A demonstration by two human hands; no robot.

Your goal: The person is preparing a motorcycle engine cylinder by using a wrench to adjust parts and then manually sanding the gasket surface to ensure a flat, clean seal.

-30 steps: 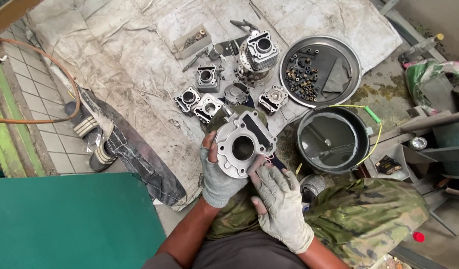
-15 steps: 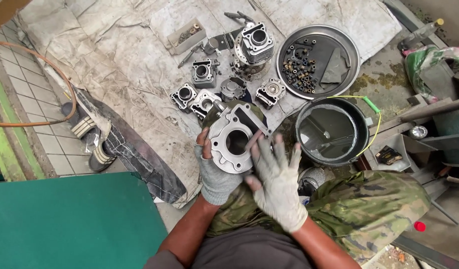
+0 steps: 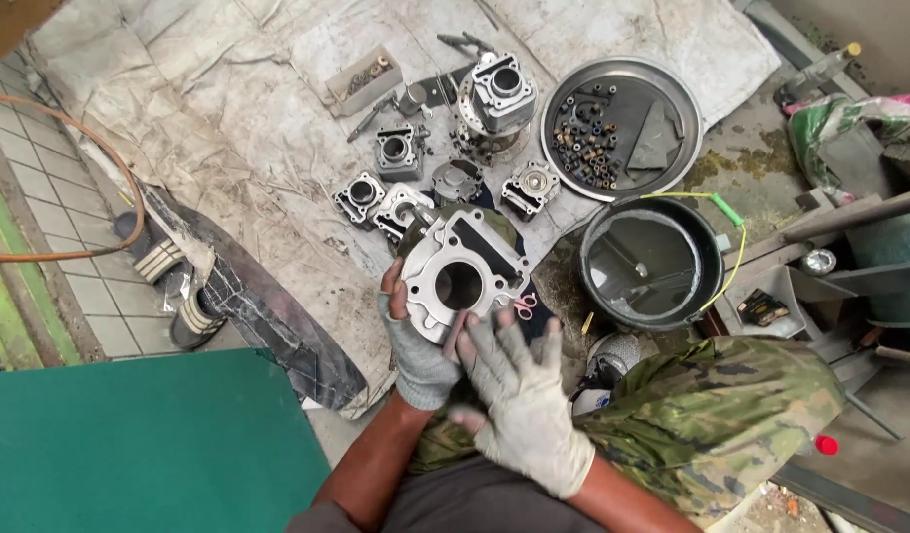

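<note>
My left hand (image 3: 413,341), in a grey fingerless glove, grips a silver engine cylinder block (image 3: 462,273) from its left and underside, with the round bore facing up. In a dirty white glove, my right hand (image 3: 519,395) lies with fingers spread against the block's lower edge, touching it just below the bore. Both hands are over my lap, above camouflage trousers (image 3: 712,415).
Several smaller engine cylinders and heads (image 3: 396,148) lie on a stained cloth (image 3: 228,138). A round metal tray of nuts and bolts (image 3: 623,118) sits at the right, a black bucket (image 3: 652,262) below it. Sandals (image 3: 169,286), an orange hose (image 3: 80,178) and a green surface (image 3: 129,444) lie left.
The view has shifted slightly. My right hand has moved up along the block's lower edge with fingers spread; my left hand keeps holding the block.
</note>
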